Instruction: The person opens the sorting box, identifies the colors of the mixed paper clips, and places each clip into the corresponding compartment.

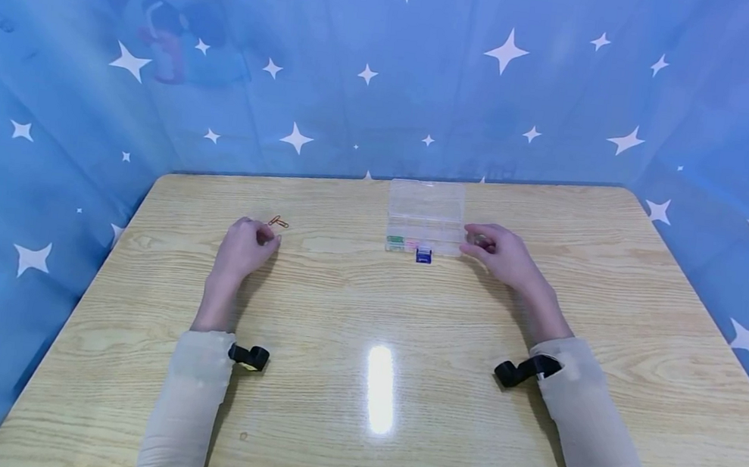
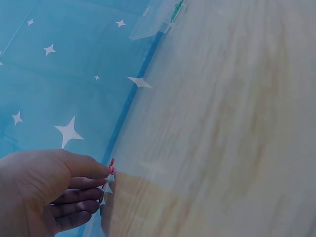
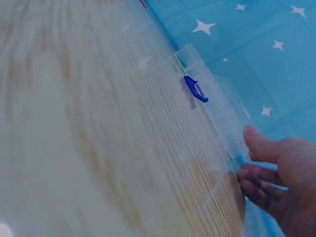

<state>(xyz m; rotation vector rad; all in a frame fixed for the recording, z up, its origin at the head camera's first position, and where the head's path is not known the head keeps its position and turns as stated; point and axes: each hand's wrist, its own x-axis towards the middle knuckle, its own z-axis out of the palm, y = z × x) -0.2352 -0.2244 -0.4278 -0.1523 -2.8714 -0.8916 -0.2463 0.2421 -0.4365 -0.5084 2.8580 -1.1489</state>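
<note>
My left hand [image 1: 244,249] is low over the table at the left, fingers loosely bent. Just beyond its fingertips lie orange-red paper clips [image 1: 278,221]; in the left wrist view a reddish clip [image 2: 112,170] shows right at the thumb tip. At the back stands a clear plastic compartment box [image 1: 424,227] with its lid raised. Small green pieces [image 1: 396,240] and pink pieces [image 1: 412,244] sit in its front compartments. My right hand [image 1: 501,253] is at the box's right end, thumb and fingers apart, fingertips right at its edge. A small blue clip [image 1: 423,255] is at the box's front side.
The wood-grain table [image 1: 339,313] has its back edge just behind the box. A blue curtain [image 1: 380,51] with white stars hangs behind and at the sides. Each sleeved forearm wears a black wrist camera mount [image 1: 528,370]. A bright reflection [image 1: 380,390] lies on the tabletop.
</note>
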